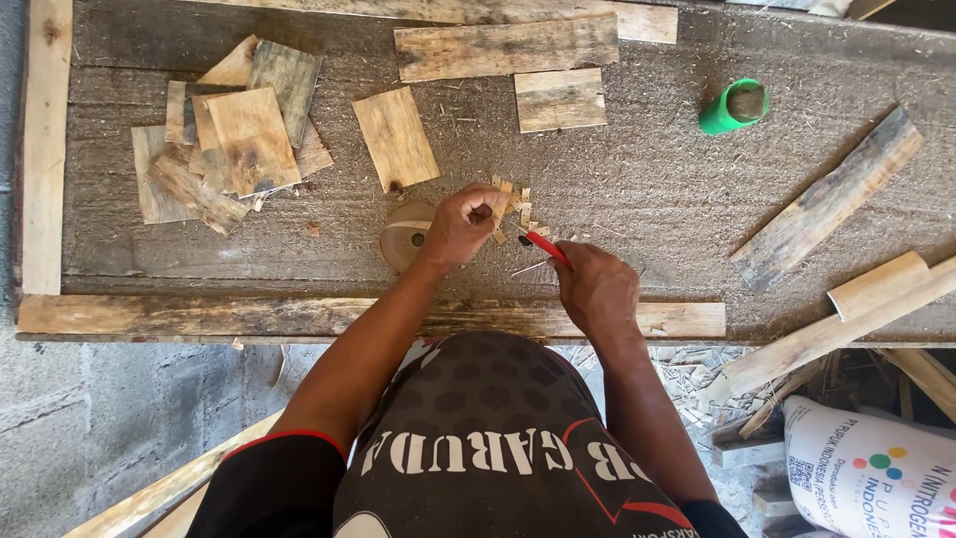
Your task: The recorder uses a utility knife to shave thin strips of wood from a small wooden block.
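Right hand point(597, 289) has its fingers closed round a red-handled knife point(546, 246); left hand point(460, 225) pinches a small wood piece point(501, 207) just above the tabletop point(637, 179). Looks light, stiff, splintery, so grip its edges.

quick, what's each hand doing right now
Left hand: closed on a small wood piece.
Right hand: closed on a red-handled tool.
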